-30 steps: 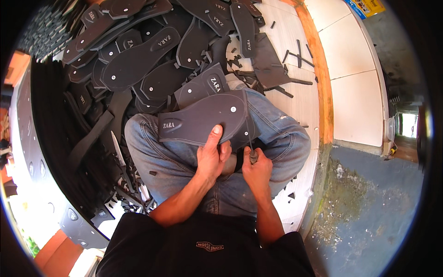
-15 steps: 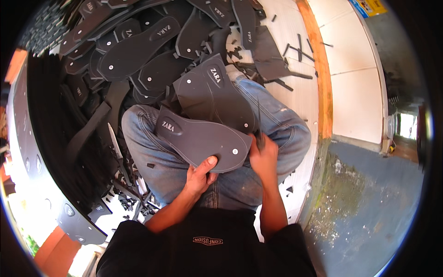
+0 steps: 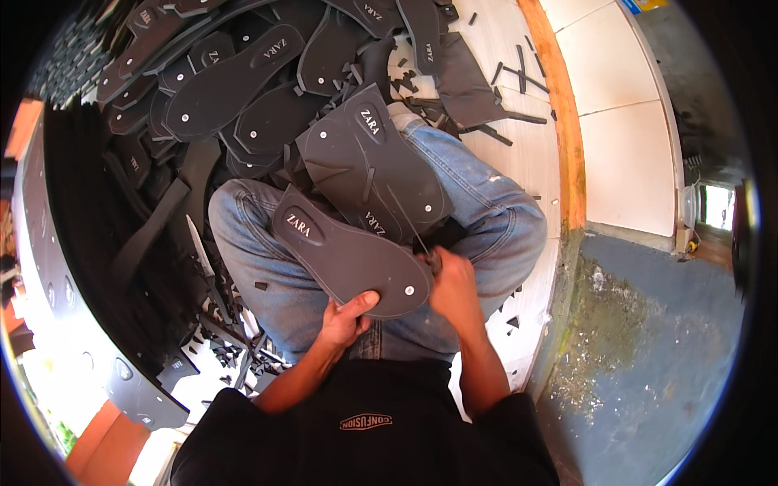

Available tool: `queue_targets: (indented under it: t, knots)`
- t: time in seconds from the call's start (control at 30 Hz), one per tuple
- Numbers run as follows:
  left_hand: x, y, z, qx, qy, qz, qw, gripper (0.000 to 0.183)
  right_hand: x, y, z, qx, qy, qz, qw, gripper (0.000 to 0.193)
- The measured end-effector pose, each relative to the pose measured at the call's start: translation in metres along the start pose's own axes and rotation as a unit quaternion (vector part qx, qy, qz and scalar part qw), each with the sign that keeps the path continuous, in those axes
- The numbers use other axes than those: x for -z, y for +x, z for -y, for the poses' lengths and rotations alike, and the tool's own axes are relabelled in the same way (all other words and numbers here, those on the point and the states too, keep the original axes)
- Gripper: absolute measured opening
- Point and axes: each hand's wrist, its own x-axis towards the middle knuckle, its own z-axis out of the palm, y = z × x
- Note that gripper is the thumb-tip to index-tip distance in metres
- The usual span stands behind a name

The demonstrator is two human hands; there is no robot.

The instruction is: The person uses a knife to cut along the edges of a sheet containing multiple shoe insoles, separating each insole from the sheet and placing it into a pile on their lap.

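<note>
Over my lap, my left hand point(image 3: 344, 320) grips a dark grey sandal sole point(image 3: 344, 251) by its near edge, thumb on top. A pale round dot and an outline line mark its face. Closed around the dark handle of a thin knife point(image 3: 435, 261), my right hand point(image 3: 454, 290) is at the sole's right edge. The narrow blade points up and left along that edge. Beneath and beyond the sole, a dark foam sheet point(image 3: 405, 174) with sole outlines lies across my legs, and a thin offcut strip point(image 3: 369, 185) rests on it.
A heap of dark soles point(image 3: 235, 85) spreads beyond my knees. A second knife point(image 3: 198, 243) lies by my left knee among black scraps point(image 3: 231, 352). Offcut strips point(image 3: 520, 79) are scattered on the pale floor at the far right, beside a wooden edge strip point(image 3: 559, 113).
My right hand has moved slightly left and down, and the knife blade has swung from upright to pointing up-left. The sole has tilted a little; a strip now shows on the sheet behind.
</note>
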Motion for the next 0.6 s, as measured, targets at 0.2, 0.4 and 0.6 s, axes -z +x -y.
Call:
queue_targets:
  t: [0.2,0.4,0.6]
  knots:
    - [0.016,-0.009,-0.002,0.091,0.004,0.018,0.996,0.035,0.009,0.007,0.001,-0.250,0.414,0.213,0.849,0.023]
    - [0.043,0.013,-0.059,-0.010,-0.035,-0.030,0.999,0.044,0.004,-0.025,0.016,-0.172,0.370,0.268,0.873,0.016]
    - [0.021,0.040,-0.121,-0.004,0.064,-0.076,0.995,0.026,0.000,-0.053,0.029,-0.153,0.299,0.228,0.914,0.033]
